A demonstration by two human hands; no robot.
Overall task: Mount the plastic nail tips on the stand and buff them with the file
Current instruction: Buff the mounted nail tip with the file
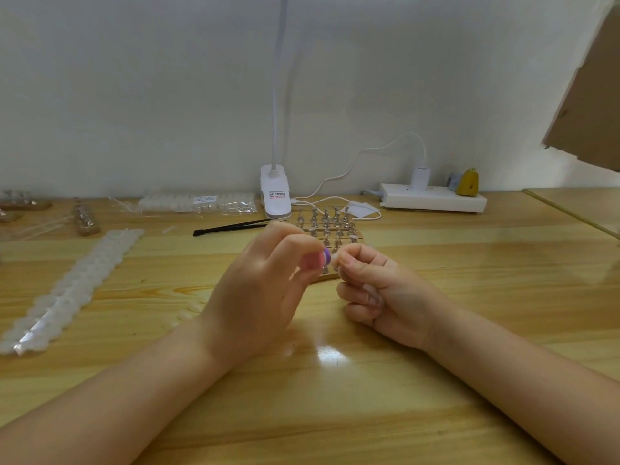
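Nail file (pixel 324 257), pink and purple, sits pinched in the left hand (pixel 258 297) grip, end-on against the right hand (pixel 379 290), whose curled fingers pinch something too small to tell, just before the stand (pixel 327 229) on the surface (pixel 335 397).

Plain white wall (pixel 134 95) is filling the whole top half, and a glossy wooden desk (pixel 335 397) is taking up the bottom. White clip-on lamp (pixel 275 193) is standing center, light glaring off the desktop.
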